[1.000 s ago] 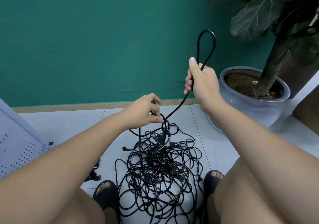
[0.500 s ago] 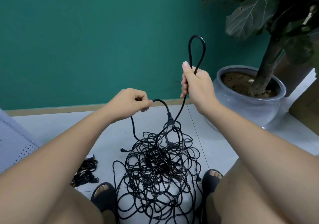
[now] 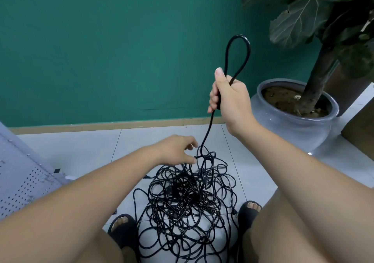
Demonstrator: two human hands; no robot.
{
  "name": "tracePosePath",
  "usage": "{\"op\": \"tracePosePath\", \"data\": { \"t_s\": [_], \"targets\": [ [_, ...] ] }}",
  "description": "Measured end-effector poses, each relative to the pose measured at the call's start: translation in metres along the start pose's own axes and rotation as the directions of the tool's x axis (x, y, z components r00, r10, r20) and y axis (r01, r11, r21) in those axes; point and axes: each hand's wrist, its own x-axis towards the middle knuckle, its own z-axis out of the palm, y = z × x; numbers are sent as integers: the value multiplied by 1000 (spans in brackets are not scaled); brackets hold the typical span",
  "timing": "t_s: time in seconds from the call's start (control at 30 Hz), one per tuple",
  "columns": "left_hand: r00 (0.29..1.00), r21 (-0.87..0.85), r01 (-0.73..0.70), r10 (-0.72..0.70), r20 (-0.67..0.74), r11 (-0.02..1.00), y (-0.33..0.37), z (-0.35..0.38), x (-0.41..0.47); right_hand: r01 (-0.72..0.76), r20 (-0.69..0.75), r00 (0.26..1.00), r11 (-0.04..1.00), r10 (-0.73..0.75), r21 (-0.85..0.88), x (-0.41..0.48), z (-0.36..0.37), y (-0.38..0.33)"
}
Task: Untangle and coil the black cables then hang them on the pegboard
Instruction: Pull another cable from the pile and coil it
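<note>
Pegboard (image 3: 24,183): pale grey and full of holes, it slants in from the left edge of the floor (image 3: 81,147), well apart from the cables.
My left hand (image 3: 178,151): low over the tiles, reaching to the top of the heap. My fingers are loose and a little parted, the thumb under the forefinger. Their tips are just beside the rising strand, and I cannot tell whether they touch it.
Tangle of black cables (image 3: 188,202): a dense heap of crossed loops on the floor between my feet, near the floor's near edge. It is darkest in the middle, with thin loops straying out on every side.
My left sandal (image 3: 123,228): black and open-toed, just beside the heap's left rim.
Cable loop (image 3: 238,56): one strand climbs taut from the top of the heap into my raised fist. It comes out above as a narrow upright loop against the green wall (image 3: 101,50).
My right hand (image 3: 230,98): held high, fingers curled tight round both legs of the loop, thumb straight up along them.
My right sandal (image 3: 250,212): black, at the heap's right rim, with a strand running by its toe.
Plant pot (image 3: 293,125): a round grey glazed pot near the floor's far right corner, filled with soil. A dark trunk rises from it under big leaves (image 3: 299,17).
</note>
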Motion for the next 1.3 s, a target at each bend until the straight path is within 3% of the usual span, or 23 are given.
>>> {"op": "tracePosePath", "data": {
  "t_s": [0.1,0.3,0.43,0.53,0.7,0.93,1.03,1.17,1.3],
  "targets": [
    [997,-57,4,0,72,998,3,16,4,2,-19,1000,999,-1,39,1,-1,-1],
    [999,-475,-32,35,-1,880,17,8,1,-13,-27,1000,998,15,63,4,-5,-2],
    [995,-534,-98,77,-63,840,38,1,-5,-54,2,999,996,54,65,6,-10,-3],
    [982,-518,-162,87,-166,840,45,-15,-9,-130,156,980,991,124,31,5,-11,0],
    [879,-628,-247,-103,-466,738,53,-68,-28,-200,369,905,977,213,-74,-5,-4,4],
    [718,-523,-418,-83,-691,743,55,-92,-43,-219,536,810,970,239,-103,-11,5,9],
    [674,-525,-449,-112,-730,723,63,-98,-46,-97,460,864,965,203,-244,-12,11,9],
    [654,-542,-512,-105,-749,667,78,-97,-50,64,245,967,860,73,-506,-19,25,15],
    [624,-545,-563,-112,-773,622,76,-96,-47,147,192,980,851,-55,-504,-18,28,15]
  ]
}}
